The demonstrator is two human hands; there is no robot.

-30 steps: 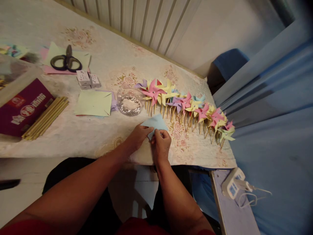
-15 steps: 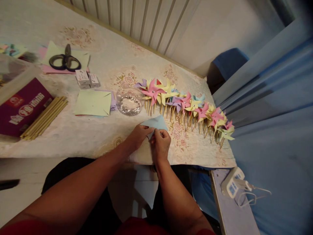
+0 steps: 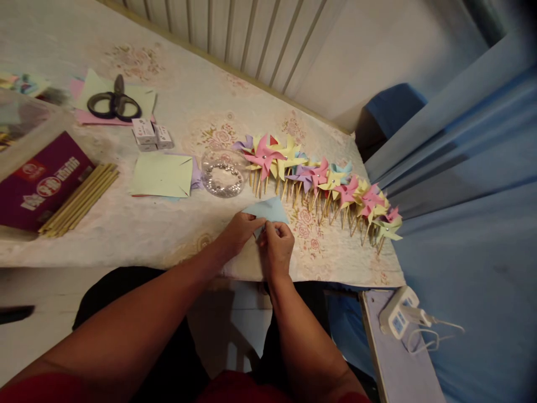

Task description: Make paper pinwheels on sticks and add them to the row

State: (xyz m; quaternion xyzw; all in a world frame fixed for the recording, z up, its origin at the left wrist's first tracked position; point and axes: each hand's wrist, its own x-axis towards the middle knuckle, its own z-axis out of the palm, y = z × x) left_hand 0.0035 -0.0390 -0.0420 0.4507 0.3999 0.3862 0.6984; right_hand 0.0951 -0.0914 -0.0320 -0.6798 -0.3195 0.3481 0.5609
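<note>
The grip is a two-handed pinch: left hand (image 3: 240, 230) and right hand (image 3: 277, 246) close their fingertips on the near corner of a thin light-blue paper square (image 3: 271, 209), which lies flat on the floral surface (image 3: 138, 229) just ahead. It looks light, floppy and easily creased, best held by its corners. Beyond the grip lies a row of pastel paper pinwheels (image 3: 319, 179).

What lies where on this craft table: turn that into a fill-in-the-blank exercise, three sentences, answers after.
1. The left hand and right hand pinch a light ____ paper sheet.
2. Right of the clear bowl runs a row of paper ____ on wooden sticks.
3. Black ____ lie on the pastel sheets at the far left.
Missing words: blue; pinwheels; scissors.
</note>
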